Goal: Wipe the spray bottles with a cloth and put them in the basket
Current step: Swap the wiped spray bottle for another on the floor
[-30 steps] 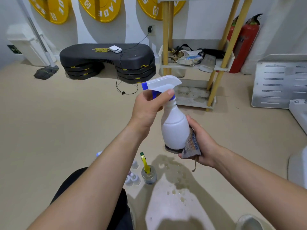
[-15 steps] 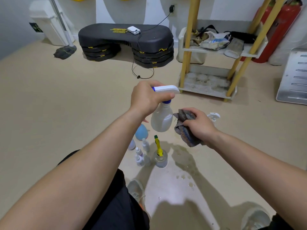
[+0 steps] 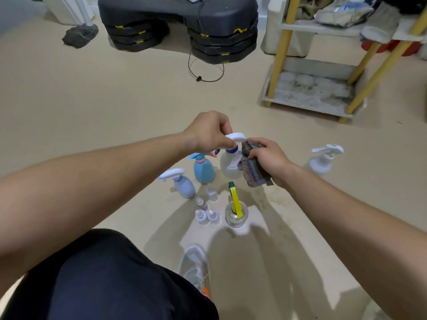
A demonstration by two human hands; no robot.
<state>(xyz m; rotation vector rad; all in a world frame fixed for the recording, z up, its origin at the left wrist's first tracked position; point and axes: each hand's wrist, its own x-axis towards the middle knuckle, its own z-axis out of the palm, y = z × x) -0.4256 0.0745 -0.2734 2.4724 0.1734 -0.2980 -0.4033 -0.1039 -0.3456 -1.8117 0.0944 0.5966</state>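
A bottle (image 3: pixel 228 166), gripped by the left hand (image 3: pixel 208 132), is wiped with the cloth (image 3: pixel 253 173) clutched in the right hand (image 3: pixel 265 158); other bottles (image 3: pixel 204 168) await nearby; no basket is seen.

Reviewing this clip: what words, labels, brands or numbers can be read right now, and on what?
Nothing is legible in this frame.
Yellow markings on the black stacked step platform: too blurred to read.
On the white plastic spray bottle with blue collar and the light blue spray bottle: no label shows.
On the crumpled packaging on the yellow-legged white shelf: print too blurred to read.
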